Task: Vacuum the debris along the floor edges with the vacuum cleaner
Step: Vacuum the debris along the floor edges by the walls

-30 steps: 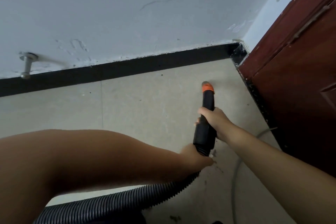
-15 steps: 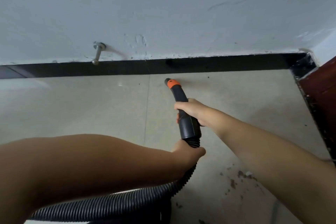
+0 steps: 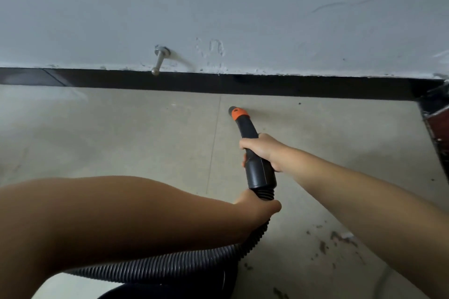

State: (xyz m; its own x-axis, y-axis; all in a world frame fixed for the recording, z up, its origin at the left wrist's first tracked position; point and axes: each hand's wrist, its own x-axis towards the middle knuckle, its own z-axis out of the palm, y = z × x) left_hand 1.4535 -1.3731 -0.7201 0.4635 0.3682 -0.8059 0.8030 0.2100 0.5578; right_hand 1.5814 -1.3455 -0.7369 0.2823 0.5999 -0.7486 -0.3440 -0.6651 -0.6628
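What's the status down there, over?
Right hand grips nozzle; left hand grips hose. Tip near baseboard. Door stop off left, clear.

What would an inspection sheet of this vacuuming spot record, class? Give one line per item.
Surface: pale tiled floor, dark stains near the right forearm.
Job's things: black nozzle, orange tip close to the black skirting; ribbed hose.
Clutter: small dark speck by the skirting.
Hands: right hand grips the nozzle; left hand holds the hose.
Cables: pale cord, bottom right.
Surroundings: white wall, metal door stop.
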